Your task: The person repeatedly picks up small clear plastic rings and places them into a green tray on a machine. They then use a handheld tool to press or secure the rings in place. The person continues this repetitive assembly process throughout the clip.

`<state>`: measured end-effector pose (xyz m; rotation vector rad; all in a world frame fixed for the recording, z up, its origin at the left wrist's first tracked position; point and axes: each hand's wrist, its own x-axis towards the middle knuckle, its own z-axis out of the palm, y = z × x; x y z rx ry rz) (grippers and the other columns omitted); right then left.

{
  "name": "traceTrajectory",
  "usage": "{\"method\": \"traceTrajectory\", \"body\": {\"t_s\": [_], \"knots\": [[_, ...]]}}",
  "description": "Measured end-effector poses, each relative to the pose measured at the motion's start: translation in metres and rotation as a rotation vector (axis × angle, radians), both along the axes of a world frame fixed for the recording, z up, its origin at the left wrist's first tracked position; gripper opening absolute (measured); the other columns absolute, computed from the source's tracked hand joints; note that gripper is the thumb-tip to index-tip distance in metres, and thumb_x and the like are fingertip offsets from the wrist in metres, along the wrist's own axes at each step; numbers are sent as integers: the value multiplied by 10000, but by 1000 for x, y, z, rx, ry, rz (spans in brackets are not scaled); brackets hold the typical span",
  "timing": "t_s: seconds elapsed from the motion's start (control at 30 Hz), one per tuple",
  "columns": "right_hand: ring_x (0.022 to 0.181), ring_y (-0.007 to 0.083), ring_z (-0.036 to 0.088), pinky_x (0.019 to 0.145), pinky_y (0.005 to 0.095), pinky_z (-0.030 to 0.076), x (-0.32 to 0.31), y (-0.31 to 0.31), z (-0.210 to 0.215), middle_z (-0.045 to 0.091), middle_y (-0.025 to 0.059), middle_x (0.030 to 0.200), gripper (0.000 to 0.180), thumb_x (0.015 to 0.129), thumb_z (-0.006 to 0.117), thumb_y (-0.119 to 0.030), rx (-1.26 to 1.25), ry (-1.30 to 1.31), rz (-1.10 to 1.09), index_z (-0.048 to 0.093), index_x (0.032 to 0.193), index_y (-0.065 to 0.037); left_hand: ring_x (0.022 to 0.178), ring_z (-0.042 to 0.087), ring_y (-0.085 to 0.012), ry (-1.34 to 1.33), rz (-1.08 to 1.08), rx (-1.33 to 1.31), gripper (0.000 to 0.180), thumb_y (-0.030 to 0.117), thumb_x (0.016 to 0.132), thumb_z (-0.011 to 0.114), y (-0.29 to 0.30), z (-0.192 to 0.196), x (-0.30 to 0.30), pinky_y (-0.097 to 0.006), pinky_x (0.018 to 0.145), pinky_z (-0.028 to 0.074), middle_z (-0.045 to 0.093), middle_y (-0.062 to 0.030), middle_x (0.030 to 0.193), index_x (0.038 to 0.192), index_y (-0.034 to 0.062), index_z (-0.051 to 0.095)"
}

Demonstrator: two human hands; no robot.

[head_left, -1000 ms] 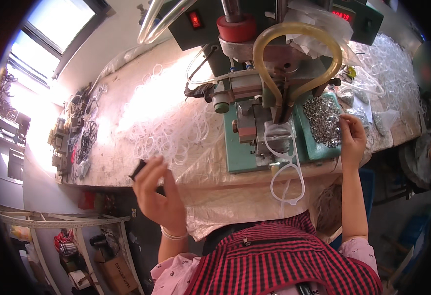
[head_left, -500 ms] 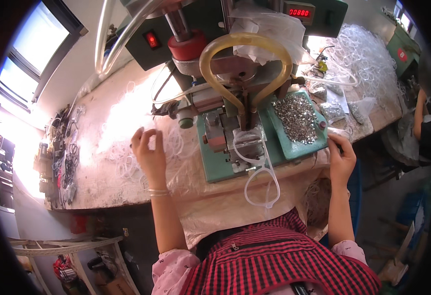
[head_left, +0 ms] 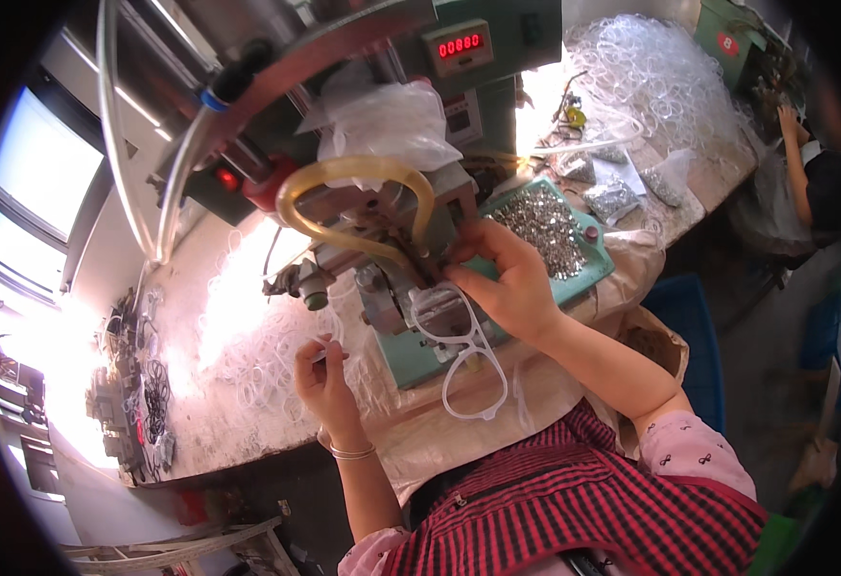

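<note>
My right hand (head_left: 511,280) reaches in at the press machine's working head. Its thumb and fingertips are drawn together beside the metal jaws (head_left: 422,267), and whatever they pinch is too small to see. Just below, a clear plastic eyeglass frame (head_left: 487,415) sits with one end in the fixture (head_left: 439,309), one lens ring hanging toward me. My left hand (head_left: 326,386) is raised at the near side of a heap of clear frames (head_left: 257,370). Its fingers are curled closed around a whitish bit I cannot make out.
A green tray (head_left: 598,261) of small metal parts stands right of the fixture. A yellowish hose (head_left: 353,165) loops over the jaws. Bags of metal parts (head_left: 612,200) and a big heap of clear frames (head_left: 655,72) lie farther right. Another person's arm (head_left: 796,173) shows at far right.
My right hand has gone from the tray's right edge leftward to the jaws. My left hand has come lower, its fingers now curled in. The whole view has turned and shifted.
</note>
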<state>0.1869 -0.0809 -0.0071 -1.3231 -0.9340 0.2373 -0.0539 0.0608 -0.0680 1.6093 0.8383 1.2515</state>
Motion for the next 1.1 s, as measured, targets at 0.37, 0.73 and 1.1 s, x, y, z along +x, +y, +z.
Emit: {"method": "traceTrajectory", "body": {"t_s": [0.37,0.73,1.1], "knots": [[1082,150,653,939,297,511,-26,3,17,692,89,1187,489,876,710,20,77,478,268,543,1336,17,764,646,-203,-302,-184,563,187,-21,933,671,-29,136,63,-258,597,529,642,-187,1024,1110,-29,612],[1353,423,477,1073,503,434,56,-43,-45,613,234,1281,278,787,799,-176,-540,-714,-415,741,1034,-62,804,644,-265,192,-329,1172,344,13,684,764,-64,86,76,-434,771,580,722,-29,1025,972,200,738],[1153,391,618,954,456,505,74,-42,-61,687,161,1112,96,801,756,-105,-349,-701,-450,727,884,-66,826,635,-252,227,-318,1127,414,57,671,772,-73,62,79,-456,852,573,692,-52,1167,1059,200,744]]}}
